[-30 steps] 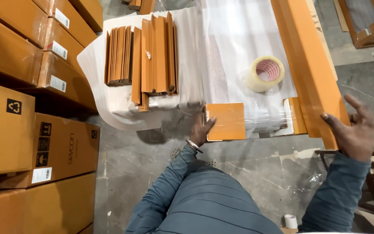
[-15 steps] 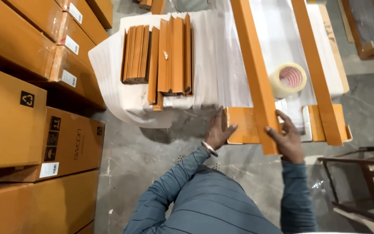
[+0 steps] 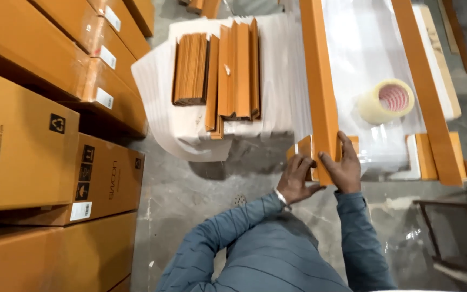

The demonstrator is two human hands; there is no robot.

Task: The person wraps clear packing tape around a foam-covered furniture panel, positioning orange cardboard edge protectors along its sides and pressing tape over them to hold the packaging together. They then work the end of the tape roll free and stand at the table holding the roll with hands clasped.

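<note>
Left hand point(image 3: 295, 181): palm down, fingers point(image 3: 300, 164) spread and pointing forward, a light band at the wrist. Right hand point(image 3: 343, 168): just beside the left, back of hand up, fingers curled, thumb raised. Both forearms in blue-grey sleeves, reaching forward, converging.

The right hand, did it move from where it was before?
Yes. The right hand went left, from beyond the tape roll to the near end of the long orange edge strip, close beside the left hand.
</note>
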